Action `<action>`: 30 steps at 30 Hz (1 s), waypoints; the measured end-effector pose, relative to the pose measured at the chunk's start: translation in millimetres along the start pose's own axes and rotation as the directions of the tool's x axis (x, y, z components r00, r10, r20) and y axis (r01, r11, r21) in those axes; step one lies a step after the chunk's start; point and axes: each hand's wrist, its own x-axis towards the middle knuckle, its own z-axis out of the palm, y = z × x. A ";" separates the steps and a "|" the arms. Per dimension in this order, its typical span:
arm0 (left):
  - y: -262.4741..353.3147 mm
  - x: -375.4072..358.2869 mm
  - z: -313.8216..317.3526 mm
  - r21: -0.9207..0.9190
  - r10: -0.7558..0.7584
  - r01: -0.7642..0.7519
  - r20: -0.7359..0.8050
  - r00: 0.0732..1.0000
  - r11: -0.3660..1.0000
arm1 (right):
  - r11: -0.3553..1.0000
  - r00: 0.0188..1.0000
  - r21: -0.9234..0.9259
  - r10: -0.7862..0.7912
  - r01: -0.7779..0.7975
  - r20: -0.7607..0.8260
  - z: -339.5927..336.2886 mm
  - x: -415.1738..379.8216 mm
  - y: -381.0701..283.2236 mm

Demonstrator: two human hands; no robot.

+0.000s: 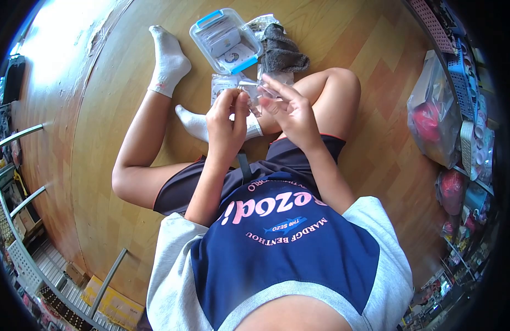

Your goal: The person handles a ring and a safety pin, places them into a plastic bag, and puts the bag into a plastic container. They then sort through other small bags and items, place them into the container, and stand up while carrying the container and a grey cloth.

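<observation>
Wooden floor, plastic between hands

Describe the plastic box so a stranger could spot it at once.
Start with the wooden floor; at the picture's top, find the dark grey cloth. Just left of it is the plastic box, clear-walled and holding pale packets. Its bright blue clips set it apart from the cloth.

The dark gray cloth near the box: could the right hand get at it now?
Probably yes. The dark gray cloth lies ahead of the right hand, which looks open, and nothing seems to cover it. Whether that hand touches the clear plastic in the left hand is too blurred to tell.
</observation>
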 end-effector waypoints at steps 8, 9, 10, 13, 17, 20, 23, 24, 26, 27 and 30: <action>7.8 -4.7 -7.5 0.015 0.100 -0.100 0.018 0.995 0.995 | 0.948 0.993 0.297 0.109 -0.117 0.044 -11.1 7.2 -22.6; 11.3 -4.3 -9.1 0.054 0.122 -0.122 0.014 0.992 0.991 | 0.894 0.980 0.403 0.188 -0.195 0.059 -11.7 7.5 -26.1; 13.0 -4.7 -10.0 0.093 0.142 -0.143 0.011 0.990 0.985 | 0.894 0.980 0.403 0.189 -0.197 0.060 -12.2 7.5 -27.3; 10.5 -6.3 -9.8 0.092 0.110 -0.113 0.034 0.993 0.989 | 0.918 0.976 0.334 0.217 -0.213 0.026 -12.9 9.2 -27.8; 9.7 -7.8 -8.4 0.071 0.108 -0.112 0.052 0.993 0.991 | 0.935 0.977 0.297 0.210 -0.192 -0.031 -13.8 10.6 -27.0; 9.9 -7.5 -8.6 0.099 0.156 -0.165 0.094 0.983 0.981 | 0.958 0.982 0.240 0.178 -0.157 -0.069 -11.6 11.2 -27.2; 7.4 -8.6 -7.4 0.093 0.156 -0.168 0.127 0.980 0.981 | 0.977 0.986 0.183 0.130 -0.109 -0.107 -12.3 11.2 -22.4; 7.9 -9.5 -7.0 0.093 0.153 -0.166 0.134 0.979 0.982 | 0.984 0.987 0.160 0.098 -0.077 -0.127 -12.5 11.6 -20.7; 7.6 -10.6 -6.2 0.093 0.150 -0.164 0.142 0.978 0.982 | 0.986 0.988 0.155 0.085 -0.065 -0.127 -12.2 12.3 -21.7; 6.3 -11.6 -5.4 0.094 0.156 -0.169 0.135 0.978 0.981 | 0.987 0.989 0.150 0.071 -0.052 -0.127 -12.2 12.1 -21.9; 5.1 -13.6 -4.2 0.077 0.134 -0.144 0.122 0.984 0.987 | 0.985 0.992 0.161 0.073 -0.055 -0.103 -12.5 12.2 -20.9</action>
